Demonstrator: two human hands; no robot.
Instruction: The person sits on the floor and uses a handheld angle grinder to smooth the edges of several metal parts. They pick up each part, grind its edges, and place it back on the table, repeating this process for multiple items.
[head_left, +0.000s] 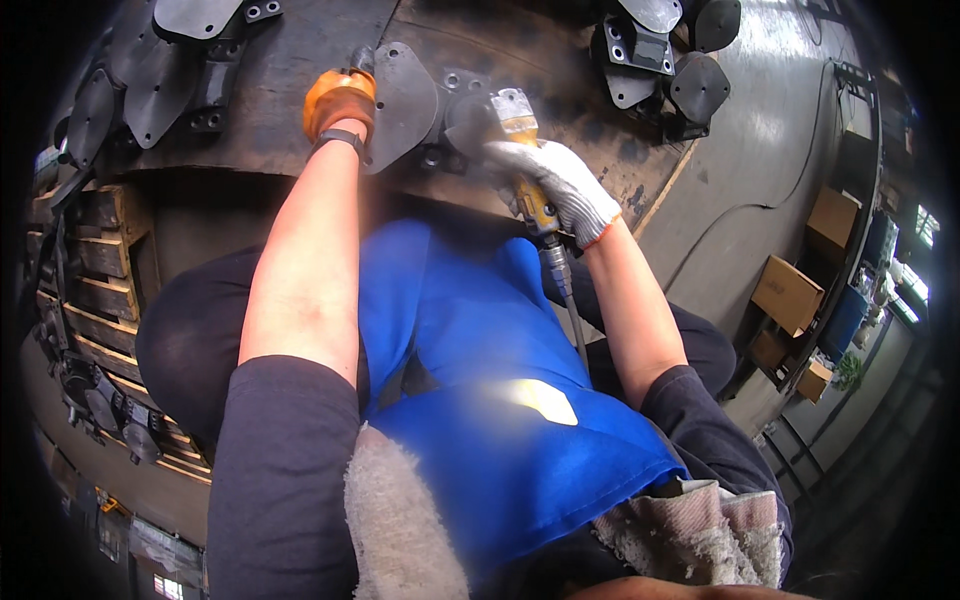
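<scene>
My right hand (565, 185), in a white knit glove with an orange cuff edge, is wrapped round a yellow air-powered grinder (537, 205). Its silver head (513, 104) points away from me, beside a dark metal bracket (462, 118) with bolt holes, blurred in part. A hose (570, 300) runs from the tool's near end down toward my lap. My left hand (340, 102), in an orange glove, is closed at the left edge of a grey rounded metal plate (403, 105) lying on the workbench (440, 30). A short dark piece (362, 60) shows by its fingertips, its kind unclear.
Similar plate-and-bracket parts (150, 85) are piled at the bench's far left, and more parts (665, 65) lie at the far right. A wooden pallet (100, 280) stands at left. Cardboard boxes (788, 295) and a cable (735, 207) are on the right.
</scene>
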